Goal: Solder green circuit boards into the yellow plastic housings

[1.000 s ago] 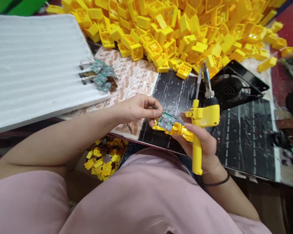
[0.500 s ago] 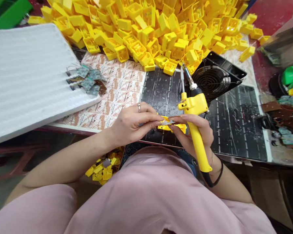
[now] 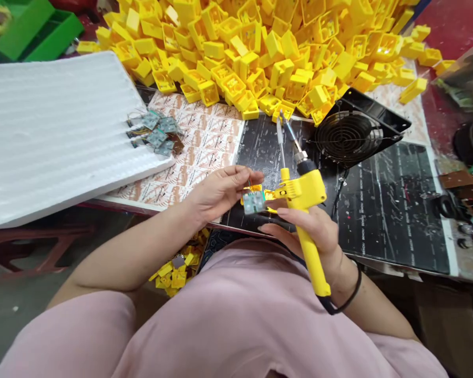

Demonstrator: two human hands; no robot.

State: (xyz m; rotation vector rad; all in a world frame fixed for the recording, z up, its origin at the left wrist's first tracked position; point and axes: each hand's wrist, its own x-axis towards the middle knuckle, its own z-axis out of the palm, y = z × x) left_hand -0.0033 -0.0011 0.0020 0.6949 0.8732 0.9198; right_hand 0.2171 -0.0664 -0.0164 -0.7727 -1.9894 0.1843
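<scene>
My left hand pinches the thin wires of a small green circuit board, which hangs just in front of the fingers. Behind the board, partly hidden, a yellow plastic housing lies on the black mat. My right hand is wrapped around a yellow soldering iron. Its metal tip and solder feed tube point away from me, and its cable runs down past the wrist. The right thumb and fingertips are apart, close to the board's right side.
A big heap of yellow housings covers the back of the table. A black fan stands at the right of the mat. On the left, a white foam sheet bears several circuit boards at its edge. Green trays are beyond it.
Both hands worked close together over the housing; now they are apart, and the circuit board shows face-on, hanging from my left hand. The soldering iron has shifted slightly left.
</scene>
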